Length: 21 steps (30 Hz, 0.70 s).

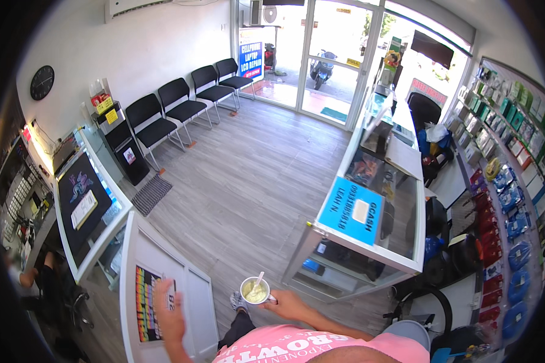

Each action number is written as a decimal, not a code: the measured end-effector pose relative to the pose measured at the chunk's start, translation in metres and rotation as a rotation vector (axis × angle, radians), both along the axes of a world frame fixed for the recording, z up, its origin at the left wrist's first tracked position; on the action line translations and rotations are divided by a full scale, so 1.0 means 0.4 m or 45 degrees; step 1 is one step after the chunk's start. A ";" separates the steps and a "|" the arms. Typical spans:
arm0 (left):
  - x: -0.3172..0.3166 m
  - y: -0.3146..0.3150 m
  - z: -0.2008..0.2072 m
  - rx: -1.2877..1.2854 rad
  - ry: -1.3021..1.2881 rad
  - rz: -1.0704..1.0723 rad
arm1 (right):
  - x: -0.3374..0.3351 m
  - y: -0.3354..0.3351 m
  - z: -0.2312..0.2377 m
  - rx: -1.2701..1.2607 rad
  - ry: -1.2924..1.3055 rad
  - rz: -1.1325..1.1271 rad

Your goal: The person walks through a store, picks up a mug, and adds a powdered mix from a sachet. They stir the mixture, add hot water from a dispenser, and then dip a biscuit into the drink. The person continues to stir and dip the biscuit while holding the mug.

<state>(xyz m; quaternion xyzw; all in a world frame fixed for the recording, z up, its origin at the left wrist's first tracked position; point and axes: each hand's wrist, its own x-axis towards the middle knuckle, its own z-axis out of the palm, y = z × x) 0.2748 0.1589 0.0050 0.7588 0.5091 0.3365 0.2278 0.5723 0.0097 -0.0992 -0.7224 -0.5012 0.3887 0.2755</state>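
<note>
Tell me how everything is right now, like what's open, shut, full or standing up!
Mug: upright, pale food inside
Spoon: leaning in the mug
Right hand: closed on the mug's handle
Left hand: open, raised
Glass door: looks shut
Black chairs: standing in a row
Motorbike: upright, outside
Clock: hung on the wall
Floor mat: lying flat

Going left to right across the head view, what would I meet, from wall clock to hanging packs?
Round black wall clock → left hand → white mug → right hand → blue sign → hanging blue packs.
</note>
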 end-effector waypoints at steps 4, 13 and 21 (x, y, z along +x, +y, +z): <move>0.326 0.274 -0.043 0.099 -0.026 -0.749 | 0.004 0.241 0.020 -0.053 0.002 -0.104; 0.850 0.634 -0.175 -0.048 0.191 -1.594 | 0.166 0.592 0.034 0.068 -0.220 -0.712; 1.017 0.945 -0.169 -0.401 0.059 -1.787 | 0.338 0.866 0.023 0.046 -0.133 -0.793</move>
